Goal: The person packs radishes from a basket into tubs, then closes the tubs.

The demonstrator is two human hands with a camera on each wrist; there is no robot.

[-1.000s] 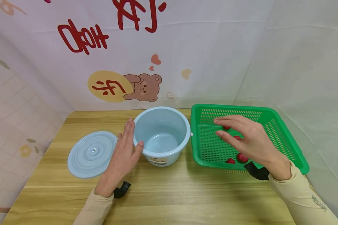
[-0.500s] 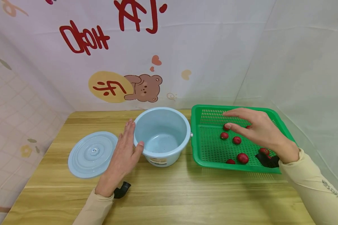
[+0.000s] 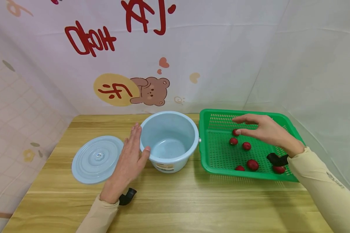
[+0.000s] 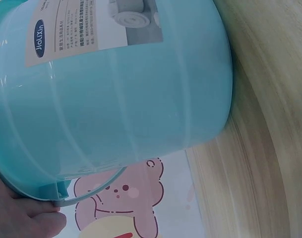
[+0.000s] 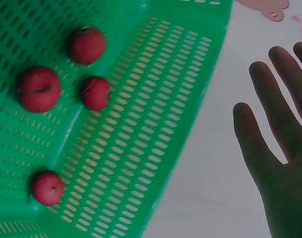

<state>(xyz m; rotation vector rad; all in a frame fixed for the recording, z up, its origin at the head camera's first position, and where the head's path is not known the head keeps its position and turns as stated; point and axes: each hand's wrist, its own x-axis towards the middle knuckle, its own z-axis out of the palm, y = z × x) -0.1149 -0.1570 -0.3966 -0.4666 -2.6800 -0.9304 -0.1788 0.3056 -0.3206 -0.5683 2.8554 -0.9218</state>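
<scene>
Left hand: straight-fingered, gripping nothing, touching the bucket
Right hand: slightly bent, parted from thumb, holding nothing
Red fruits: below right fingers, in green basket

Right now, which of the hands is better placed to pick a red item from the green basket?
Likely the right hand, which holds nothing and appears above the green basket of red items. The left hand is beside the blue bucket, which stands between it and the basket.

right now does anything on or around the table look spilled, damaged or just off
Nothing looks spilled or damaged: bucket upright, round red items inside the green basket. The backdrop looks odd, though: its printed bear lies sideways, ears to the right.
</scene>
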